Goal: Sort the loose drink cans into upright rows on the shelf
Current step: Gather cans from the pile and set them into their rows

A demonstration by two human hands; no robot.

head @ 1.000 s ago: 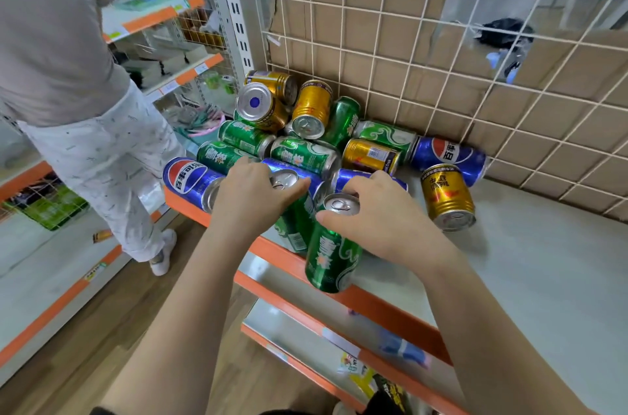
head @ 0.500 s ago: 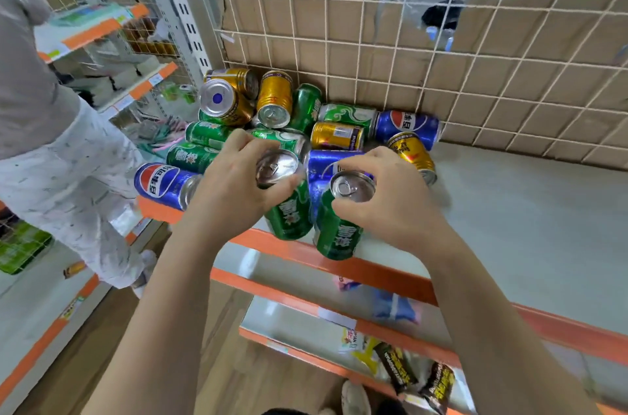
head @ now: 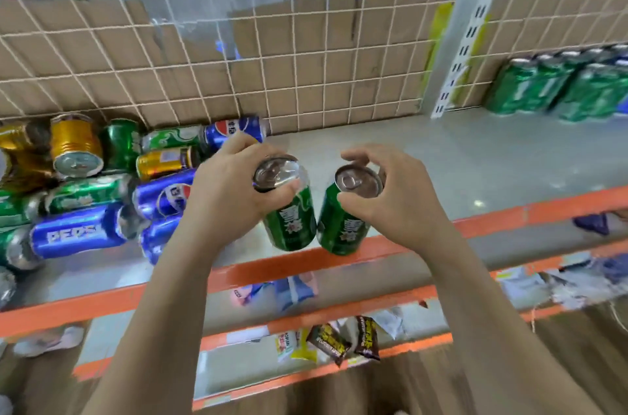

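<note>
My left hand [head: 227,190] grips a green can [head: 289,220] by its top, held upright above the shelf's front edge. Right beside it, my right hand [head: 394,197] grips a second green can [head: 343,227] the same way; the two cans nearly touch. A heap of loose cans [head: 102,183] in blue, green and gold lies on its side at the left of the grey shelf [head: 441,163]. Upright green cans [head: 557,91] stand in rows at the far right of the shelf, blurred.
A white wire grid [head: 272,67] backed by cardboard closes the shelf's rear. A white slotted upright [head: 475,27] divides the shelf bays at the right. The orange shelf lip [head: 543,214] runs along the front. Snack packets [head: 343,340] lie on the lower shelf.
Both hands have lifted their green cans off the heap and carried them rightward. The view has swung right, so the heap now sits at the left and the upright rows have come into view.
</note>
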